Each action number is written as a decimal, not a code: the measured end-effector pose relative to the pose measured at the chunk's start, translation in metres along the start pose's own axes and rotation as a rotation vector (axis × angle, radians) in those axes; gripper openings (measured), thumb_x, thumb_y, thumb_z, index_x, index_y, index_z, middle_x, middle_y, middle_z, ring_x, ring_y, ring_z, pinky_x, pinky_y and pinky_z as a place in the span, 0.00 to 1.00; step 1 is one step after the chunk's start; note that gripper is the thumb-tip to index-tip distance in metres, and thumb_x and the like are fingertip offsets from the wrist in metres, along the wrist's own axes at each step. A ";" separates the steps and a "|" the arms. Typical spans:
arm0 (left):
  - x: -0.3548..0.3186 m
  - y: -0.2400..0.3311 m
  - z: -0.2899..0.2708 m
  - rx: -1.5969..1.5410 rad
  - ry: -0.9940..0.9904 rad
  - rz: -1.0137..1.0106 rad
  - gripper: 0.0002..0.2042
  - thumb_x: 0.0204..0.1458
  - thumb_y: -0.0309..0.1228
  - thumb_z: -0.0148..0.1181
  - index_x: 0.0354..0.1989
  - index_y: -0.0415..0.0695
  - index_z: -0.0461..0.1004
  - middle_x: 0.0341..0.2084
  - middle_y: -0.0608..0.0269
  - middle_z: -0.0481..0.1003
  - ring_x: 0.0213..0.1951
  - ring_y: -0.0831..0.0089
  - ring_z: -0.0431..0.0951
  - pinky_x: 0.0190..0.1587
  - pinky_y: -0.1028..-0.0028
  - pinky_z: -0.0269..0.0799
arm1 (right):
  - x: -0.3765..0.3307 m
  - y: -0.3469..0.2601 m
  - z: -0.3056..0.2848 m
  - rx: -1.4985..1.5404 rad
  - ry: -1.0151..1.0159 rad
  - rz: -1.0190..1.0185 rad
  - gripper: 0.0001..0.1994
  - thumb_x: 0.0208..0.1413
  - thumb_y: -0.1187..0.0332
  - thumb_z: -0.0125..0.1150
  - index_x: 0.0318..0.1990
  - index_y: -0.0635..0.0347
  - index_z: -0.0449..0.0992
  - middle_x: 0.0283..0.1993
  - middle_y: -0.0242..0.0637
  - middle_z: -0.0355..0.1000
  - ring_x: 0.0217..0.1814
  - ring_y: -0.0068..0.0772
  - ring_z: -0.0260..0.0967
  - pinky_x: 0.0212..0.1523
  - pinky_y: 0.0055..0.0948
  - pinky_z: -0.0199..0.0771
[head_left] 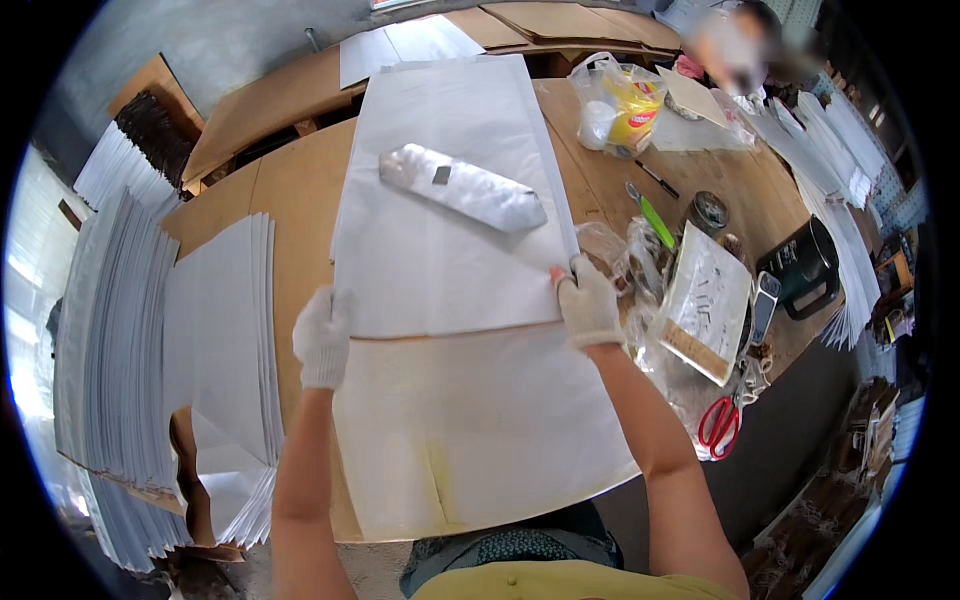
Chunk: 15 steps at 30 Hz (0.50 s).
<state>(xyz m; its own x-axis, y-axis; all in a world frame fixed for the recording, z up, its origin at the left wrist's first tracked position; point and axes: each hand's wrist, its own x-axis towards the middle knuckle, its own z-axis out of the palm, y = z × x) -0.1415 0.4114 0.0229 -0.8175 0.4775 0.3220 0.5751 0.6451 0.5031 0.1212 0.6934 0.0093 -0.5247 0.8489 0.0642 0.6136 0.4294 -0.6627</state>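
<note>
The sheet (450, 275), its long axis pointing away, is clasped at its near corners by left hand (322, 338) and right hand (589, 305).

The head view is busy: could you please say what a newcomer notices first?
The silvery block probably comes first, lying aslant on the white sheets, with the gloved left hand and right hand at their side edges. Then come the red-handled scissors, near right, and yellow package, far right.

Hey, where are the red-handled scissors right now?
In the head view, the red-handled scissors lie toward the lower right, near the table's edge, just below the white rectangular pad with dark writing and right of the gloved right hand.
</note>
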 end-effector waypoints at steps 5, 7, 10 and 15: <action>0.091 -0.025 0.047 0.199 0.011 0.109 0.20 0.62 0.48 0.58 0.47 0.43 0.82 0.37 0.44 0.81 0.42 0.45 0.82 0.49 0.53 0.76 | 0.059 -0.022 0.025 -0.354 0.101 -0.012 0.20 0.62 0.52 0.64 0.51 0.58 0.79 0.58 0.54 0.75 0.61 0.60 0.72 0.59 0.53 0.74; 0.115 -0.033 0.048 -0.003 -0.238 -0.096 0.22 0.59 0.50 0.58 0.50 0.44 0.82 0.42 0.42 0.82 0.46 0.45 0.81 0.52 0.54 0.76 | 0.069 -0.027 0.033 -0.380 0.092 0.023 0.22 0.62 0.51 0.65 0.53 0.59 0.78 0.62 0.56 0.73 0.65 0.60 0.70 0.63 0.53 0.72; 0.149 -0.016 0.042 0.024 -0.460 -0.144 0.25 0.58 0.51 0.58 0.54 0.45 0.81 0.49 0.42 0.81 0.51 0.45 0.81 0.56 0.56 0.75 | 0.080 -0.017 0.036 -0.350 0.054 0.097 0.25 0.61 0.49 0.66 0.54 0.62 0.78 0.61 0.57 0.73 0.66 0.61 0.70 0.65 0.52 0.72; 0.148 0.002 0.038 0.017 -0.522 -0.124 0.34 0.61 0.56 0.54 0.58 0.32 0.78 0.49 0.36 0.82 0.54 0.44 0.81 0.57 0.58 0.74 | 0.088 -0.020 0.040 -0.355 0.067 0.201 0.28 0.65 0.45 0.61 0.57 0.63 0.78 0.62 0.59 0.74 0.65 0.62 0.72 0.64 0.52 0.73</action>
<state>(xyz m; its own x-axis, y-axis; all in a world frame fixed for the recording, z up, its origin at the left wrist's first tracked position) -0.2602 0.5054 0.0412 -0.7568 0.6276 -0.1827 0.4796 0.7230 0.4974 0.0387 0.7474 -0.0014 -0.3415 0.9397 0.0156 0.8717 0.3229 -0.3687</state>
